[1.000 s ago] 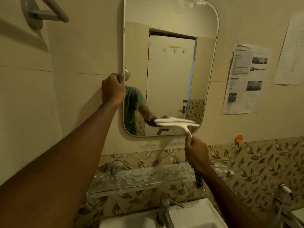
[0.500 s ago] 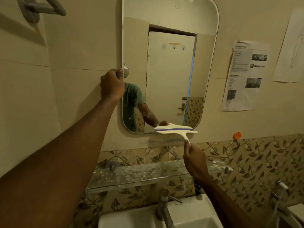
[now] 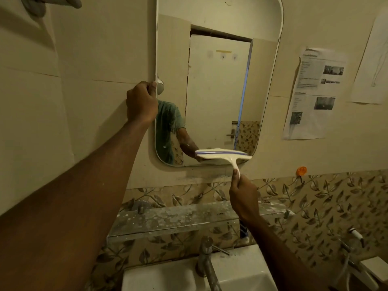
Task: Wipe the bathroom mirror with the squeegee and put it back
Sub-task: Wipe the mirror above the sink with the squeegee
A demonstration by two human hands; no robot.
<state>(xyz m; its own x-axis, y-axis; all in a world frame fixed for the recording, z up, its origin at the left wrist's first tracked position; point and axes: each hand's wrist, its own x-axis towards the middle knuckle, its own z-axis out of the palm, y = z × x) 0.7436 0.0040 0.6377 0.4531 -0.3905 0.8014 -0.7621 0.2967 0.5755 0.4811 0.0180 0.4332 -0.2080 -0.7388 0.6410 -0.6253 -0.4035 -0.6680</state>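
White squeegee [image 3: 223, 155] — right hand [image 3: 243, 196] presses it against mirror [image 3: 218, 91].

We see a cream-white squeegee [image 3: 223, 156] with a thin blue-violet stripe along its blade, set against the mirror [image 3: 218, 80]. Below the mirror runs a tile band [image 3: 315, 198] patterned with brown-grey leaves on beige. Right of the mirror hangs an orange hook [image 3: 301, 171] and white printed paper [image 3: 315, 93]. The basin [image 3: 168, 278] below is white.
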